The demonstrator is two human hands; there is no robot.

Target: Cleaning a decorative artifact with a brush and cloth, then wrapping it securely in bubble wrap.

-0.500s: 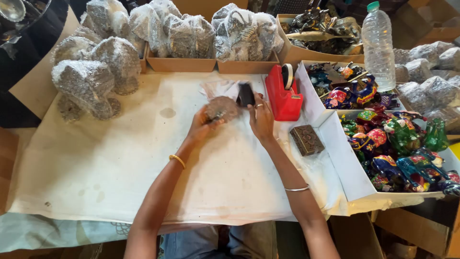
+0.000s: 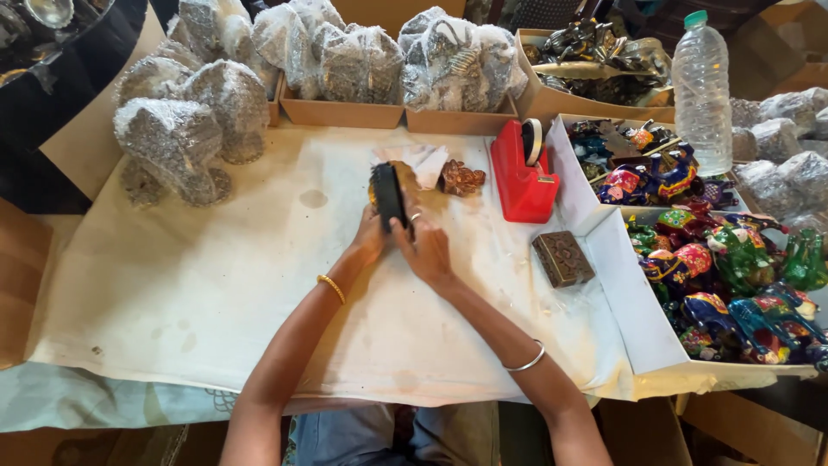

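**Both hands closed on a dark flat piece, held on edge above the middle of the table**

The left hand (image 2: pixel 371 235) and the right hand (image 2: pixel 427 250) meet over the centre of the cloth-covered table (image 2: pixel 198 293), somewhat toward its far edge. Between them is a dark flat object (image 2: pixel 388 195), black on its visible face, raised clear of the cloth. It stands on edge: its long axis runs away from the person, toward the far edge, tilted slightly left. What it is exactly cannot be told from here.

The left hand cups it from the left side, fingers curled around its lower part. The right hand pinches it from the near right, thumb and fingers pressed to the lower end. Both hands touch it; neither is nearer than the other. The object lies directly ahead of the knuckles, beyond the fingertips.

Just behind it, touching or nearly so, lie a yellowish-brown rounded piece (image 2: pixel 402 173) and a crumpled clear wrapper (image 2: pixel 423 160). A small brown carved figure (image 2: pixel 461 178) sits just right of the wrapper. Further right stands a red tape dispenser (image 2: pixel 522 177), and near the right edge a small carved box (image 2: pixel 562 258), well apart from the hands. A white tray of painted elephant figures (image 2: pixel 733 259) borders the right edge.
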